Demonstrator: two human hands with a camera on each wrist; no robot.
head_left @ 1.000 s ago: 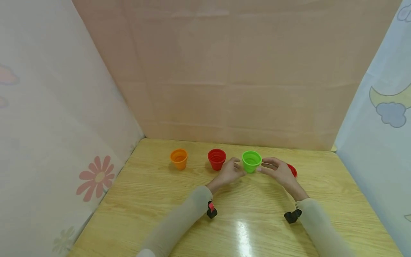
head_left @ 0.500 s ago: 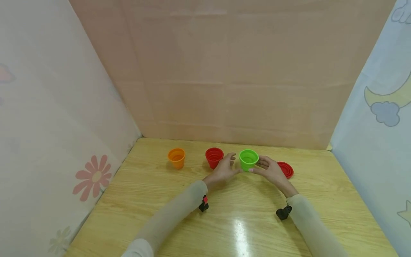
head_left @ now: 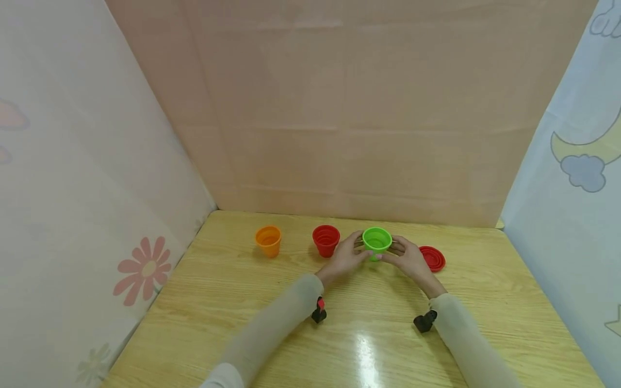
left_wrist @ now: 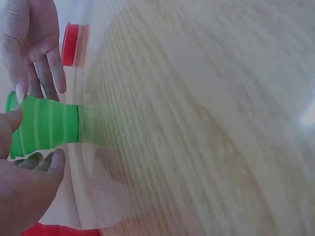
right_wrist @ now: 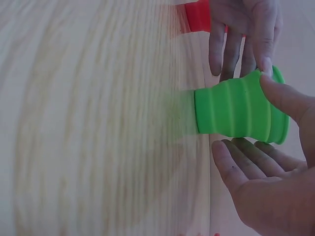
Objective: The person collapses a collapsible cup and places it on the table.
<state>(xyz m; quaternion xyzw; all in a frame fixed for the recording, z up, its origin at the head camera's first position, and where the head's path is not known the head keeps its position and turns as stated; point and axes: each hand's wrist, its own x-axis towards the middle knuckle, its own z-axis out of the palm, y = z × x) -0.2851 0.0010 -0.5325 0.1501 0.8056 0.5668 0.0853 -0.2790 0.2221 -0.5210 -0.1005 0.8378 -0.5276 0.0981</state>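
A green collapsible cup [head_left: 377,240], ribbed and fully extended, stands upright on the table between my two hands. My left hand [head_left: 346,255] holds it from the left side, thumb near the front of the rim. From the right, my right hand [head_left: 409,260] holds the same cup, its thumb close to the left one. In the left wrist view the green cup [left_wrist: 47,125] shows its stepped rings, with the right hand [left_wrist: 34,46] on its far side. The right wrist view has the cup [right_wrist: 236,109] between both hands, fingers behind it partly hidden.
An extended red cup [head_left: 326,241] stands just left of my left hand. Farther left is an extended orange cup [head_left: 269,241]. A flattened red cup [head_left: 432,259] lies right of my right hand. Cloth walls [head_left: 339,134] enclose the wooden table [head_left: 378,318] at the back and sides.
My left hand has closed in on the green cup from the left and now holds it. My right hand has drawn in against its right side. The other cups stay put.
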